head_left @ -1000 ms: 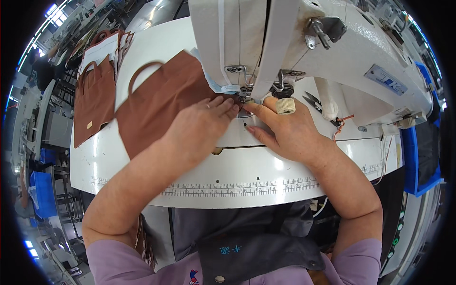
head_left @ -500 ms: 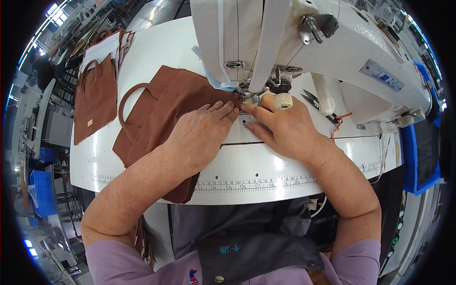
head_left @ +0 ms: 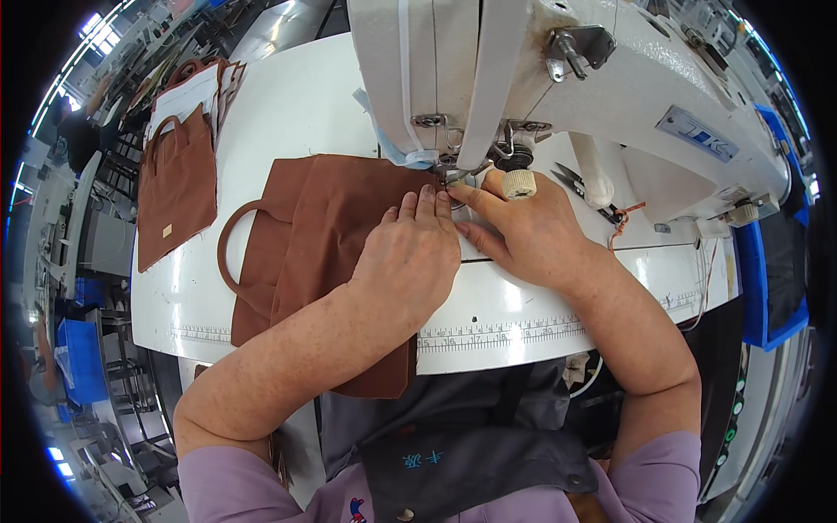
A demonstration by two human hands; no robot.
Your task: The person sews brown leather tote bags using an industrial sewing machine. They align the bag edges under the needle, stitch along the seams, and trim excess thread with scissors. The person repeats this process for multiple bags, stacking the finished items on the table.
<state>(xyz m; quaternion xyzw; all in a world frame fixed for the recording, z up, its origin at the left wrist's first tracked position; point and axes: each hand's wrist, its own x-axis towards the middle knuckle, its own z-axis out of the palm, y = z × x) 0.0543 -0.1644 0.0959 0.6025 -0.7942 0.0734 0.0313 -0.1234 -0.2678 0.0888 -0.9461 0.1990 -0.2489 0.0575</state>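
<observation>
A brown fabric bag piece (head_left: 323, 209) with a looped handle lies under the sewing machine (head_left: 436, 78), its right edge by the presser foot (head_left: 447, 167). My left hand (head_left: 410, 253) rests flat on the fabric, fingers stretched toward the foot. Just right of the foot is my right hand (head_left: 532, 227), with index finger and thumb apart; its index fingertip touches near the fabric edge, and the machine's knob hides part of the other fingers. The lower part of the bag piece hangs over the table's front edge. Stitching under the foot is too small to make out.
Another brown bag panel (head_left: 179, 187) with a handle and small gold plate lies on the white table (head_left: 288, 78) at left, before a stack of pieces. Black snips (head_left: 584, 192) lie right of my right hand. Blue bins (head_left: 83, 362) stand at the sides.
The bag piece has turned, its lower end swinging right and toward me, its upper edge now lying more level. My left hand has shifted right with it; my right hand has barely moved.
</observation>
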